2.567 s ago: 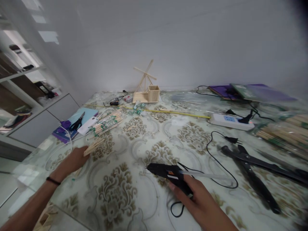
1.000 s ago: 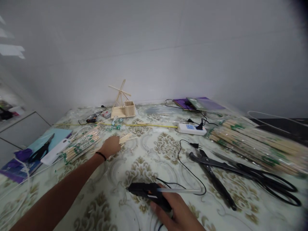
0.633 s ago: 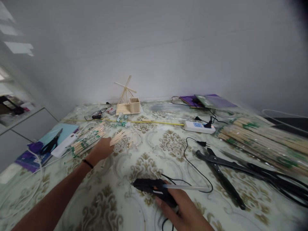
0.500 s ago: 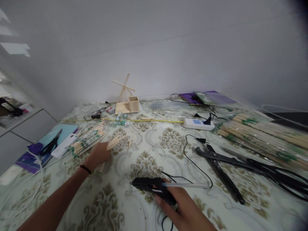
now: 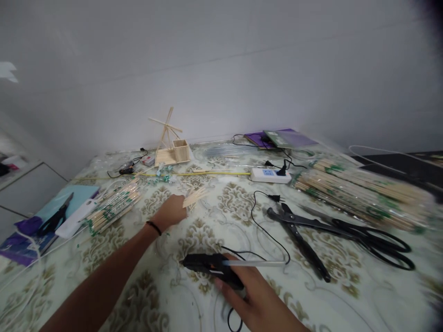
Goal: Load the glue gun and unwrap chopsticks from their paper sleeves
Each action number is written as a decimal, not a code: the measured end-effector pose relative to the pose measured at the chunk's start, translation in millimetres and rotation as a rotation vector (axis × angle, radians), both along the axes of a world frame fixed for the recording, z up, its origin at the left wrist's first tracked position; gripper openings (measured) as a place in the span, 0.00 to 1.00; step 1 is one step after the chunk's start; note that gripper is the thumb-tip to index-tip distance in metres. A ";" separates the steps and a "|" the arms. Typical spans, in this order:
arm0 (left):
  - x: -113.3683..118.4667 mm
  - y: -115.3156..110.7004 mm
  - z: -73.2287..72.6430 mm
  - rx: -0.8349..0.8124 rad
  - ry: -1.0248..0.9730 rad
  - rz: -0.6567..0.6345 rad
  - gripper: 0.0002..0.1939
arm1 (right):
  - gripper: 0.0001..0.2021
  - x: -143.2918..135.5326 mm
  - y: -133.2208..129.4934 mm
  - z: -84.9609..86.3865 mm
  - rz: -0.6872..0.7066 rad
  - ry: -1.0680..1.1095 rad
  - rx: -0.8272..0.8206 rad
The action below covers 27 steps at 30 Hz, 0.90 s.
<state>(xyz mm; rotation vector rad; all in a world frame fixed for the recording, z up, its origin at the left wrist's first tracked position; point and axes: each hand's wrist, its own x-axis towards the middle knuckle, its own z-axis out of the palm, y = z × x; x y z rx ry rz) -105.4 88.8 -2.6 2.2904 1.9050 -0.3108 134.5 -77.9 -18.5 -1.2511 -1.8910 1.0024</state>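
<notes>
My left hand (image 5: 170, 211), reaching out over the patterned tablecloth, is closed on a small fan of short wooden sticks (image 5: 194, 197); its fingertips are hidden behind the hand. Lower down, my right hand (image 5: 254, 288) grips a black glue gun (image 5: 211, 266) whose nozzle points left. A translucent glue stick (image 5: 258, 263) juts from the gun's back end. Towards the wall stands a wooden windmill model (image 5: 166, 133) with crossed blades, a flat stick base and an open square box (image 5: 181, 151).
Bagged wooden sticks (image 5: 116, 205) lie at left, near scissors (image 5: 57, 216) and a white power strip (image 5: 74, 219). To the right are pliers-like cutters (image 5: 301, 240), large black scissors (image 5: 374, 242), more bagged sticks (image 5: 360, 193) and another power strip (image 5: 271, 175). A thin cord (image 5: 268, 227) crosses the cloth.
My left hand has moved rightward over the cloth, carrying the wooden sticks with it. The view has swung slightly right. My right hand still grips the glue gun in nearly the same spot.
</notes>
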 end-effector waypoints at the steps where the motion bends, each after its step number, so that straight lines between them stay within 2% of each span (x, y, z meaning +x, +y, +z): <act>1: -8.8 -2.5 6.7 0.002 0.005 -0.011 0.18 | 0.17 0.1 -0.1 1.4 0.024 -0.002 -0.001; 6: -66.2 -32.9 41.1 -0.012 0.011 -0.075 0.16 | 0.13 -0.7 -2.3 6.6 0.083 0.045 -0.014; 9: -87.9 -65.3 51.5 -0.044 -0.005 -0.132 0.06 | 0.12 0.2 0.0 11.8 0.062 0.056 0.018; 12: -87.2 -104.9 48.3 -0.131 -0.038 -0.217 0.10 | 0.13 6.0 8.9 18.7 -0.040 0.028 0.005; 15: -69.0 -139.8 35.1 -0.224 -0.035 -0.302 0.13 | 0.16 16.2 19.7 21.8 -0.155 0.050 -0.038; 17: -54.7 -152.1 26.4 -0.259 -0.014 -0.349 0.17 | 0.18 22.1 24.7 20.8 -0.202 0.107 -0.047; 19: -43.3 -151.9 20.9 -0.251 0.004 -0.382 0.20 | 0.19 25.1 27.1 19.0 -0.226 0.142 -0.052; 21: -35.7 -140.0 18.7 -0.227 0.015 -0.412 0.20 | 0.18 25.3 27.6 18.3 -0.222 0.145 -0.060; 27: -20.6 -76.4 14.6 -0.121 0.021 -0.447 0.17 | 0.17 23.4 29.1 20.4 -0.204 0.093 -0.078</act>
